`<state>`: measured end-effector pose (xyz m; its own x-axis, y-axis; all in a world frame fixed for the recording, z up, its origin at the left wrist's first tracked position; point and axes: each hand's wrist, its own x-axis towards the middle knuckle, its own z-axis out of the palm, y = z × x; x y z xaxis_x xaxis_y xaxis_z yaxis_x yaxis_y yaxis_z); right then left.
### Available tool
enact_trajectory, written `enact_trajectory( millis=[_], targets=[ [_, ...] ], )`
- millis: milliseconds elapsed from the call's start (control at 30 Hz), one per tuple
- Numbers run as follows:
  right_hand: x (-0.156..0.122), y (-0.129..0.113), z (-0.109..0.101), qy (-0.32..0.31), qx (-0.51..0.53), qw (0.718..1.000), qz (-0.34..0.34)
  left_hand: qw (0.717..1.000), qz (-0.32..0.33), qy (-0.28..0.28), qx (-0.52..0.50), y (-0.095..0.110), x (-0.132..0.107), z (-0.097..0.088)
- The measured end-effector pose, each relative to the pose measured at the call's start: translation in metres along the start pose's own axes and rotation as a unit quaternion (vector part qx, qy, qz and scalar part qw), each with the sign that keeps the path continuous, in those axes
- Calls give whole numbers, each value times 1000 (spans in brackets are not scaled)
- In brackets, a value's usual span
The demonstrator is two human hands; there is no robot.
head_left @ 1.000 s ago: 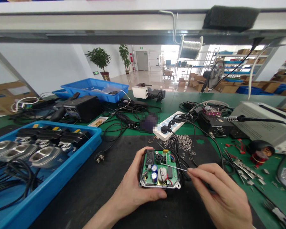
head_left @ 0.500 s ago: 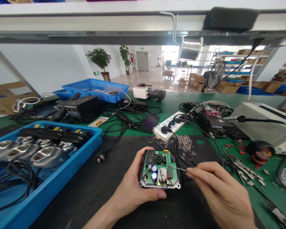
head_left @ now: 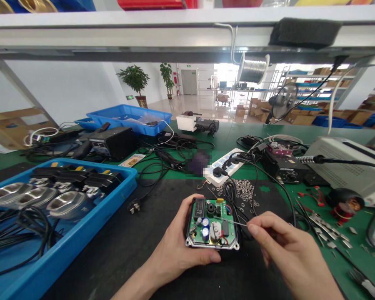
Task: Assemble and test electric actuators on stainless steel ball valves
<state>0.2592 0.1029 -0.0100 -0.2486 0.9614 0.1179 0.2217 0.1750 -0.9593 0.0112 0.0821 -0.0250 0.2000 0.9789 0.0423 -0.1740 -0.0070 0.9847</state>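
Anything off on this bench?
Small metal rings lie scattered loose beside the power strip, not in a container, so they look spilled, though maybe deliberately poured out. A power plug lies unplugged on the black mat. No obvious damage on the circuit board.

View tipped up, more red container (head_left: 156,4) above shelf (head_left: 162,19), fingertip (head_left: 266,261) now showing under right hand (head_left: 289,246)

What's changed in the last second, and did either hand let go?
The head view tipped up slightly, so the scene sits lower and more shows above the shelf beam. The right hand appears slightly turned. Nothing was taken up or released: it still pinches the thin metal rod; the left hand still holds the open housing.
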Motion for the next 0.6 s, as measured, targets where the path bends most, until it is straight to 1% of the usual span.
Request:
enact_trajectory(
  millis=[33, 67, 100, 133, 167, 200, 233, 300, 400, 467, 533, 600],
  targets=[
    [0, -1, 1, -24, 65, 995, 72, 1000, 1, 0, 1, 0, 0, 0],
    [0, -3, 2, -45, 135, 980, 138, 1000, 1, 0, 2, 1, 0, 0],
    [0, -5, 4, -60, 203, 958, 191, 1000, 0, 0, 4, 1, -1, 0],
    [0, -6, 5, -69, 265, 935, 225, 1000, 0, 1, 6, 1, -1, 0],
    [0, -7, 6, -74, 313, 916, 240, 1000, -1, 1, 9, 1, -1, 0],
    [0, -8, 7, -71, 343, 905, 239, 1000, -1, 1, 11, 1, -2, 0],
    [0, -8, 7, -63, 356, 905, 224, 1000, -1, 1, 11, 1, -2, -1],
    [0, -5, 8, -36, 331, 928, 167, 1000, 1, 0, 9, 1, -1, -1],
    [-1, 4, 6, 7, 222, 973, 62, 1000, 6, -1, 5, 0, -1, -1],
    [-2, 7, 4, 24, 134, 991, -20, 1000, 8, -1, 6, 0, -1, -1],
    [-3, 8, 2, 37, 37, 993, -110, 1000, 11, -2, 8, -1, -1, -2],
    [-4, 5, -2, 43, -67, 977, -199, 1000, 15, -1, 14, -3, -1, -3]
  ],
)
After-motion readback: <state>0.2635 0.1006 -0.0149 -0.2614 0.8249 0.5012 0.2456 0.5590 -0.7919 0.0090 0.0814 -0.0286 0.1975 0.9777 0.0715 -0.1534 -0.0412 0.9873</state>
